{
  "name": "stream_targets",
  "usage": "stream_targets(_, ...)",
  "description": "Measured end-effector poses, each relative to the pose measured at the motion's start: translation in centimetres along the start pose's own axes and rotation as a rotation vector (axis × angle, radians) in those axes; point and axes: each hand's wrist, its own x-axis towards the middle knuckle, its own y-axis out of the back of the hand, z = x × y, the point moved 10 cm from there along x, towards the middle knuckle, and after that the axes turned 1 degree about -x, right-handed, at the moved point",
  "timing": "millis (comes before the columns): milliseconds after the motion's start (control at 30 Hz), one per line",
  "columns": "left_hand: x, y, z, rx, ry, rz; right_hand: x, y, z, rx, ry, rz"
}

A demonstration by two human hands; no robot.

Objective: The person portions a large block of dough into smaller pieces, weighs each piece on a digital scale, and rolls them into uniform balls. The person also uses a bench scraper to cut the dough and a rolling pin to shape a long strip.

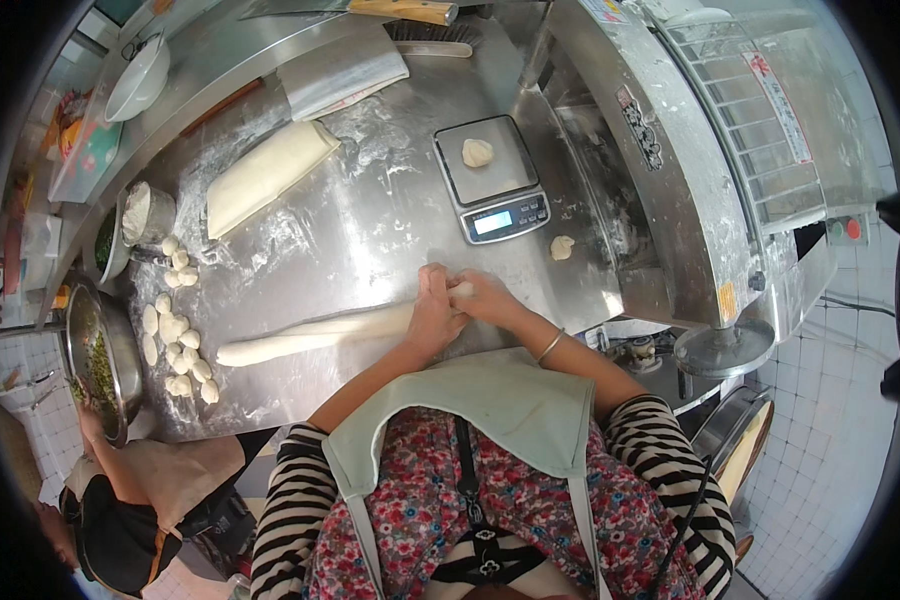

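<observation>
A long dough rope (315, 335) lies across the floured steel table, its right end inside my hands. My left hand (435, 315) grips the rope close to that end. Beside it and touching it, my right hand (487, 298) holds the tip of the dough, a bit of which shows between the fingers. Beyond my hands stands a digital kitchen scale (504, 223) with a dough lump (478, 153) on its plate. Another dough lump (562, 247) rests on the table right of my right hand. Several small dough pieces (172, 328) lie past the rope's left end.
A folded dough slab (270, 176) lies at the back left. A container of flour (148, 214) and a steel bowl of green filling (124, 360) stand left, where a co-worker's hand (86, 412) reaches in. A knife (405, 10) and brush (433, 49) lie behind. A steel machine (675, 180) stands right.
</observation>
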Motion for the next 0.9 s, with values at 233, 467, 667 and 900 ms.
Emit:
stream_targets(233, 0.7, -3.7, -3.4, 0.313, 0.25, -0.295, -1.3, 1.1, -1.2, -0.094, 0.003, 0.051)
stream_targets(467, 1.8, -6.2, -2.4, 0.511, 0.188, -0.434, -2.7, 3.0, 1.3, -0.075, 0.051, 0.253)
stream_targets(667, 2.6, -7.7, -2.1, 0.621, 0.16, -0.516, -3.6, 4.9, 2.1, 0.081, -0.034, 0.147)
stream_targets(900, 3.9, -5.4, -2.3, 0.505, 0.22, -0.432, -5.5, 7.9, 1.2, -0.187, 0.134, 0.136)
